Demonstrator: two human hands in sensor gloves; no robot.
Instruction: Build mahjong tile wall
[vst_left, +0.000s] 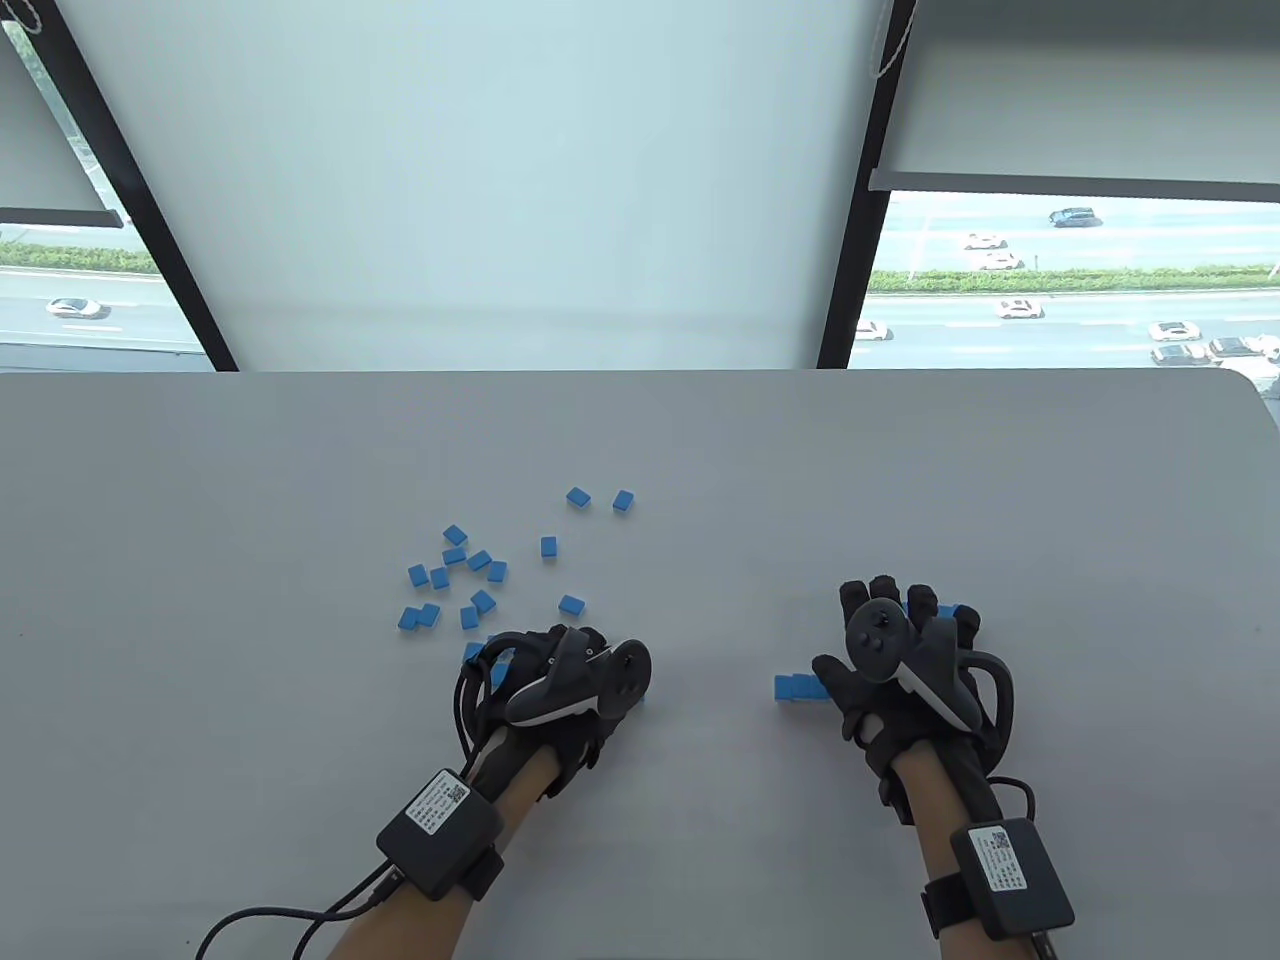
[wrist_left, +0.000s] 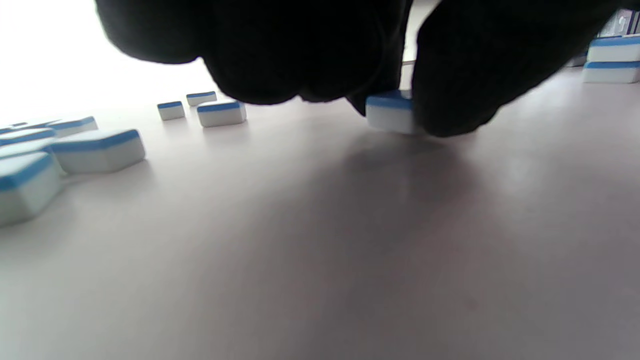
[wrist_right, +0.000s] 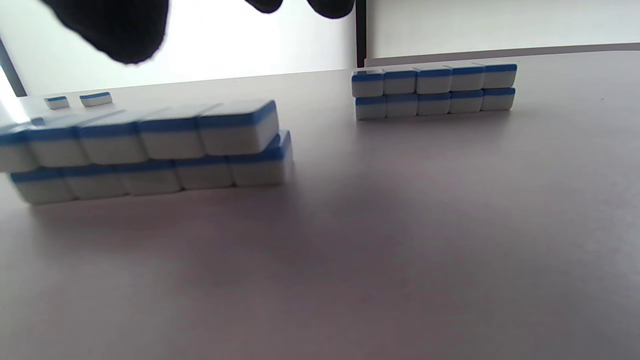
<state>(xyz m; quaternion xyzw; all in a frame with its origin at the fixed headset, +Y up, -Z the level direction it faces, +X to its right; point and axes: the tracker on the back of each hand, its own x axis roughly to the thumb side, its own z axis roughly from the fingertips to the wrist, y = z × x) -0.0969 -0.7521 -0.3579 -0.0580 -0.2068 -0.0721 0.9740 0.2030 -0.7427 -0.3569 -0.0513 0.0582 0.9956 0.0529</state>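
Several loose blue-backed mahjong tiles lie scattered left of centre. My left hand is curled low at the table, and in the left wrist view it pinches one tile that rests on the tabletop. A two-layer wall stands by my right thumb; its top row sits slightly offset from the bottom row. A second two-layer wall stands farther back, mostly hidden under my right hand, which hovers with fingers straight and holds nothing.
The grey table reaches to a window at the back. Two tiles lie apart beyond the scatter. Cables and black sensor boxes hang from both wrists at the near edge.
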